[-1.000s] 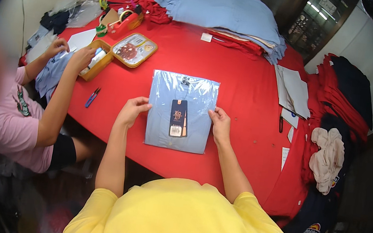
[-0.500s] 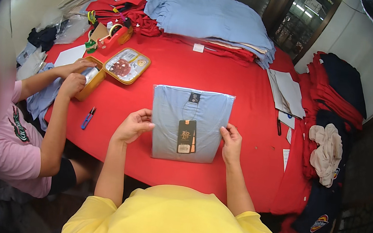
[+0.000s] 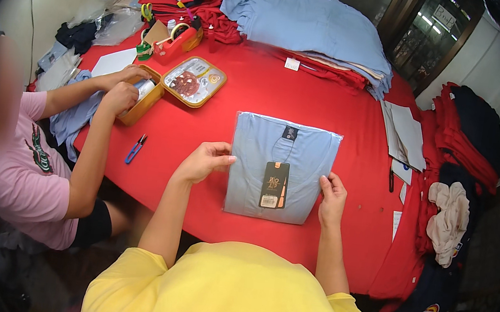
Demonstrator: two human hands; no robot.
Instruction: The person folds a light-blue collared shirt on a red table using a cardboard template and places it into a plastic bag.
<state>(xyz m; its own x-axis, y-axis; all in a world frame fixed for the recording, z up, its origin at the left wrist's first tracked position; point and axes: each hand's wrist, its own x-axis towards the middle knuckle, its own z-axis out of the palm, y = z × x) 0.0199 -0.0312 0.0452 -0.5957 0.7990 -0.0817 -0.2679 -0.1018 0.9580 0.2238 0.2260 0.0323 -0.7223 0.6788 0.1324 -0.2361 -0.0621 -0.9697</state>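
Observation:
A folded light blue shirt (image 3: 248,174) in a clear plastic bag is held up in front of me over the red-covered table. On its front hangs a dark tag (image 3: 271,185) with an orange strip, below a small black neck label (image 3: 290,133). My left hand (image 3: 204,161) pinches the bag's left edge between thumb and fingers. At the right edge my right hand (image 3: 333,196) grips it, thumb on the front and the other fingers partly behind.
A co-worker in pink (image 3: 42,174) sits at left, both hands in an orange box (image 3: 144,105); its lid (image 3: 194,82) lies beside it. Blue snips (image 3: 136,149) lie nearby. Behind stand a red tape dispenser (image 3: 179,47) and stacked blue garments (image 3: 316,24). Red garments (image 3: 465,129) pile up right.
The view has swung, so the whole scene sits farther right in the picture. The bagged shirt stays between my hands, tilted slightly now. The co-worker's hands remain at the box.

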